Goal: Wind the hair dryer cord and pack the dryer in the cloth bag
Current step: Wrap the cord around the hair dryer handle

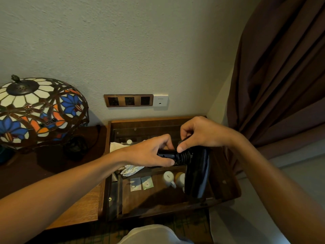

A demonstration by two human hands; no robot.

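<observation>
A black hair dryer point(197, 173) hangs in the air above a glass-topped wooden case, its barrel pointing down and its handle pointing left. My left hand point(149, 152) grips the handle. Black cord point(183, 156) is wrapped in several tight turns around the handle near the barrel. My right hand point(198, 133) pinches the cord just above those turns, thumb pressed on the coil. A white cloth point(131, 169), perhaps the bag, lies crumpled on the glass below my left hand.
The glass-topped case point(158, 199) holds two white mugs point(169, 178) and small packets point(141, 184). A stained-glass lamp point(38, 111) stands on the wooden desk at left. Wall sockets point(128, 100) sit above the case. A brown curtain point(281, 76) hangs at right.
</observation>
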